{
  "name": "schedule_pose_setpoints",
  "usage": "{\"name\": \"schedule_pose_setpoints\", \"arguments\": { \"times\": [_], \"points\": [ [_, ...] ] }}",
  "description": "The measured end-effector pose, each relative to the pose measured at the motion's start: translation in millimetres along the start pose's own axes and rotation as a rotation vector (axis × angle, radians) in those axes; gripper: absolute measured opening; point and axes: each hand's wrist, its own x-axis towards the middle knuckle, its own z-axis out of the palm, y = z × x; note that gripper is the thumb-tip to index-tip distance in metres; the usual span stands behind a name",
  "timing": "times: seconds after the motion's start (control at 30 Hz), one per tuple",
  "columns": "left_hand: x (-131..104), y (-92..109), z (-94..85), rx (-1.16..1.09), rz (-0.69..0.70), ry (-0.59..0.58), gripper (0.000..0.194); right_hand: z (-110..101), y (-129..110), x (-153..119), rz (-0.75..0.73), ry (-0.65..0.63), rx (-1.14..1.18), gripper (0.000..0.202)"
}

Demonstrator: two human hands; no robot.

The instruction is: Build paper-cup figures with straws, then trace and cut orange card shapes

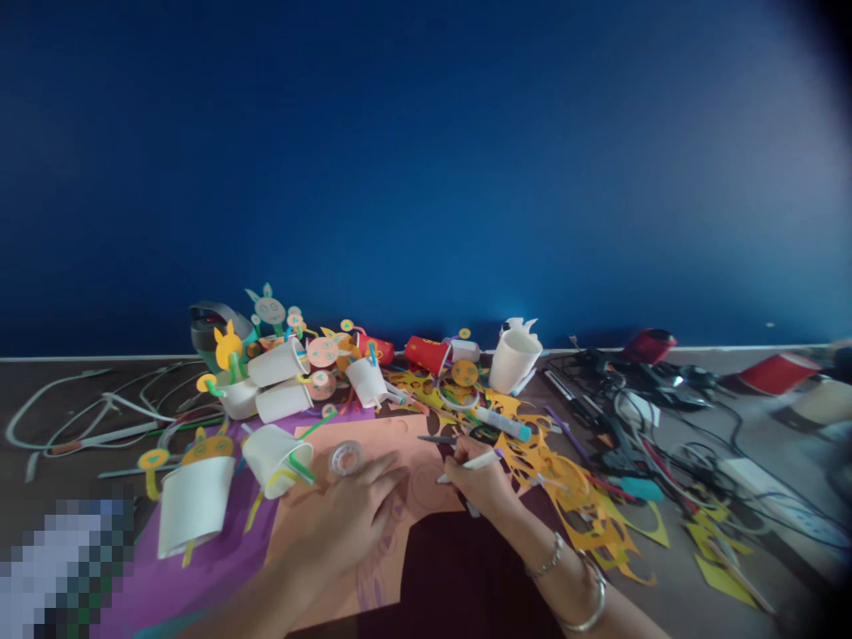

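My left hand (363, 506) lies flat, fingers stretched, on a sheet of peach paper (333, 559). Shapes and a face are drawn on this sheet in purple line. In my right hand (483, 484) is a white marker (477, 461), its tip low over the paper beside a drawn circle (426, 484). A dark pointed blade (436, 438), perhaps of scissors, sticks out leftward from the same hand; its other end is mostly hidden. A roll of clear tape (345, 458) rests just beyond my left fingers.
White paper cups (196, 506) with paper animal heads and pipe-cleaner limbs crowd the left and back. Cut yellow paper scraps (565, 488) and a glue stick (504, 423) lie right of the sheet. Cables and a power strip (776, 497) spread farther right. A blue wall (426, 177) stands behind.
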Motion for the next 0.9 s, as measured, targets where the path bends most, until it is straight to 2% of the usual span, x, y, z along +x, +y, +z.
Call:
{"name": "schedule_pose_setpoints", "arguments": {
  "times": [0.23, 0.47, 0.7, 0.9],
  "points": [
    [-0.7, -1.9, 1.8, -0.041, 0.003, 0.003, 0.042, 0.6, -1.2, 0.6, -0.003, -0.004, 0.024, 0.024],
    [0.6, 1.7, -1.4, -0.005, 0.004, -0.03, 0.037, 0.8, 1.6, -2.7, -0.033, 0.008, 0.316, 0.028],
    [1.2, -0.9, 7.2, -0.007, 0.0, 0.003, 0.041, 8.3, -1.8, -4.1, -0.07, -0.037, 0.201, 0.025],
    [1.2, 1.5, 2.2, -0.017, 0.002, 0.003, 0.042, 8.6, -7.6, -5.0, -0.062, -0.075, 0.134, 0.024]
  ]
}}
